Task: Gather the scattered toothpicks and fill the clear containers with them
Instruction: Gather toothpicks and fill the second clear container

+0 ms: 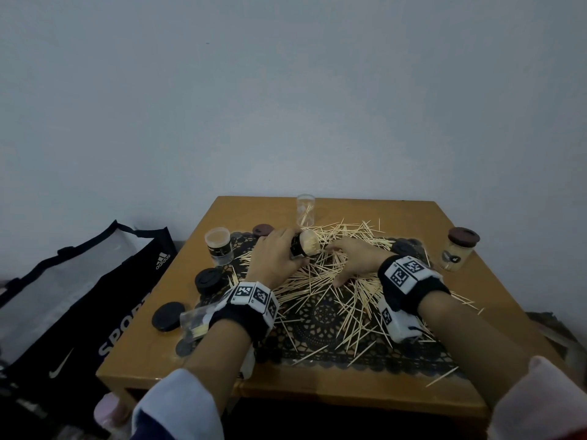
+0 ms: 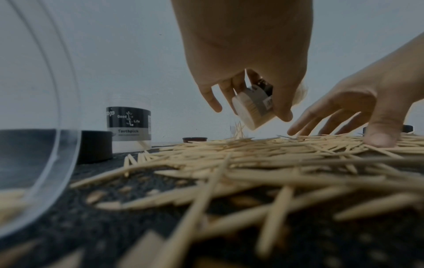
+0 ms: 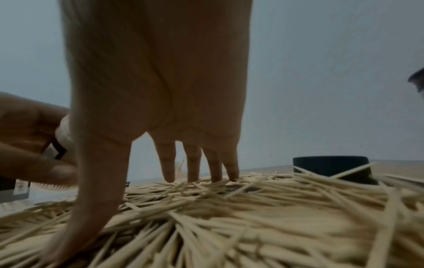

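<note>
Left hand (image 1: pixel 275 255) grips round clear container (image 1: pixel 305 244), packed.

head above; wrists low over toothpicks (image 1: pixel 330 281)

Pale beige toothpicks (image 1: pixel 330 281) are lying across a black lace-patterned mat (image 1: pixel 320 315) on an ochre table (image 1: pixel 476 312), beside black lids (image 1: pixel 208 281) and a maroon-lidded jar (image 1: pixel 457 254).

Wooden table (image 1: pixel 397 381): black lace mat (image 1: pixel 320 315), scattered toothpicks (image 1: pixel 349 300), containers, lids.
</note>
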Tool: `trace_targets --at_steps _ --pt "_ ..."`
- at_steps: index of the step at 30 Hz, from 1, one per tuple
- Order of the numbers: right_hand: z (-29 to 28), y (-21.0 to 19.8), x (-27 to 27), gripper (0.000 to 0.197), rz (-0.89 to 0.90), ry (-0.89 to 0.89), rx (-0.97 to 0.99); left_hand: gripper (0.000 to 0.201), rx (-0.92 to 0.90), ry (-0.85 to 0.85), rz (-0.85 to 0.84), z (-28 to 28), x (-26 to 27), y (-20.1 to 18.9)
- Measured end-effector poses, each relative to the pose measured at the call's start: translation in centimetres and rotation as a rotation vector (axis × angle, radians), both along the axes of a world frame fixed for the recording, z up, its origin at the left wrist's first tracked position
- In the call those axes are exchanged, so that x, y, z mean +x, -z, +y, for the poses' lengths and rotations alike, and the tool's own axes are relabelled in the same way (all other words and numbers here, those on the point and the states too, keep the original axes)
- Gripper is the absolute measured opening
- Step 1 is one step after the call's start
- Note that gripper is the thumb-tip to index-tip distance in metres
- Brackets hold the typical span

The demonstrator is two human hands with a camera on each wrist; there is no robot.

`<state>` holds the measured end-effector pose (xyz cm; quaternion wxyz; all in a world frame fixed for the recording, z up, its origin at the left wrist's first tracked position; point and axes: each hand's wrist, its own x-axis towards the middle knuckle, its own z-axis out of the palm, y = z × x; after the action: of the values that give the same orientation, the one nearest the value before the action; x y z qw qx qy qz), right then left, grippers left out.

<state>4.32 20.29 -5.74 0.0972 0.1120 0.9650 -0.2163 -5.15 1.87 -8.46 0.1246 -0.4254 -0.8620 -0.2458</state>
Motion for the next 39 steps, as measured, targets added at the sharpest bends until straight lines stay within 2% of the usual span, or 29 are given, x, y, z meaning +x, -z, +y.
trace_targets --at_steps 2,4,6,8,10,12,16,18,21,23,25,28,33,39 --pt "0.1 0.2 -0.1 0.070 0.081 -0.012 -0.021 0.061 -0.007 -0.006 -0.008 0.1 0.0 0.0" --pt "0.2 0.2 -0.2 0.068 0.126 -0.016 -0.007 0.061 -0.006 -0.007 -0.013 0.1 0.0 0.0" --pt "0.3 0.4 -0.3 0.079 0.132 -0.007 0.070 0.062 -0.007 -0.006 -0.016 0.1 0.0 0.0" --pt "0.4 0.6 -0.3 0.093 0.054 0.012 0.132 0.062 -0.013 -0.009 -0.015 0.1 0.0 0.0" --pt "0.4 0.8 -0.3 0.096 -0.027 0.007 0.178 0.062 -0.015 -0.006 -0.012 0.1 0.0 0.0" --pt "0.2 0.9 -0.2 0.088 -0.016 -0.012 0.192 0.061 -0.012 -0.003 -0.009 0.1 0.0 0.0" --pt "0.0 0.7 0.0 0.059 0.104 -0.060 0.145 0.061 -0.009 -0.001 -0.011 0.0 0.0 0.0" --pt "-0.1 0.5 0.2 0.054 0.145 -0.060 0.176 0.060 -0.015 -0.004 -0.010 0.0 0.0 0.0" --pt "0.1 0.2 0.5 0.067 0.147 -0.035 0.230 0.061 -0.024 -0.008 -0.018 0.0 0.0 0.0" --pt "0.0 0.0 0.7 0.082 0.110 -0.043 0.267 0.061 -0.029 -0.008 -0.019 0.0 0.0 0.0" --pt "-0.3 -0.1 0.7 0.090 0.065 -0.072 0.312 0.061 -0.034 -0.009 -0.020 0.0 0.0 -0.1" --pt "-0.5 -0.2 0.7 0.079 0.038 -0.086 0.303 0.061 -0.035 -0.009 -0.023 0.1 0.0 -0.1" --pt "-0.1 0.0 0.8 0.046 0.101 -0.070 0.263 0.061 -0.040 -0.011 -0.020 0.1 0.0 -0.2" --pt "-0.2 -0.2 0.9 0.030 0.137 -0.112 0.290 0.061 -0.037 -0.013 -0.027 0.0 0.1 -0.1"
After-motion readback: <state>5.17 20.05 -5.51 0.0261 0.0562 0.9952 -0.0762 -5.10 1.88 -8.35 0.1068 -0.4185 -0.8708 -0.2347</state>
